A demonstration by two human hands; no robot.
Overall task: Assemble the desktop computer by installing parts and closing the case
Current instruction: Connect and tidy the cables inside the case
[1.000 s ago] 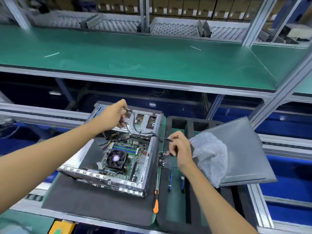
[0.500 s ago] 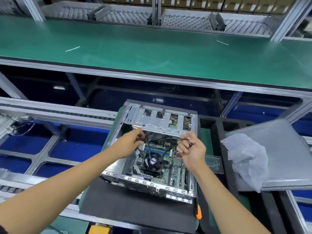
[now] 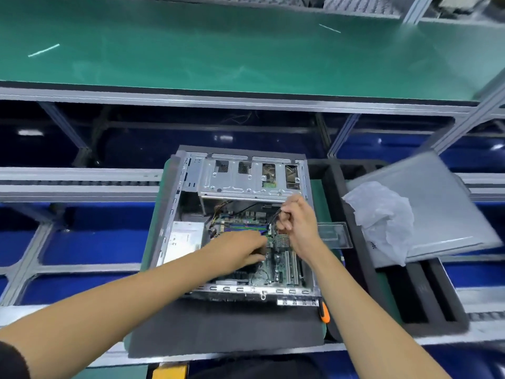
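The open metal computer case [image 3: 191,170] lies on a dark foam mat [image 3: 224,329], with its motherboard [image 3: 281,266] facing up and a silver drive cage [image 3: 246,181] at the far end. My right hand [image 3: 296,222] is over the board's right half and pinches a thin black cable [image 3: 273,218]. My left hand [image 3: 243,251] reaches in over the board's middle, fingers down on it and covering the cooler; whether it holds anything is hidden. A silver power supply [image 3: 184,242] sits in the case's left side.
A grey side panel [image 3: 437,209] with a crumpled clear plastic bag [image 3: 382,217] on it lies on the black foam tray [image 3: 426,302] to the right. An orange-handled screwdriver [image 3: 324,314] lies by the case's near right corner. A clear plastic piece [image 3: 336,235] sits right of the case. A green shelf [image 3: 218,50] runs behind.
My left hand has dropped from the cable near the drive cage down onto the middle of the board. My right hand stays over the board's right side with the cable. The view has shifted left.
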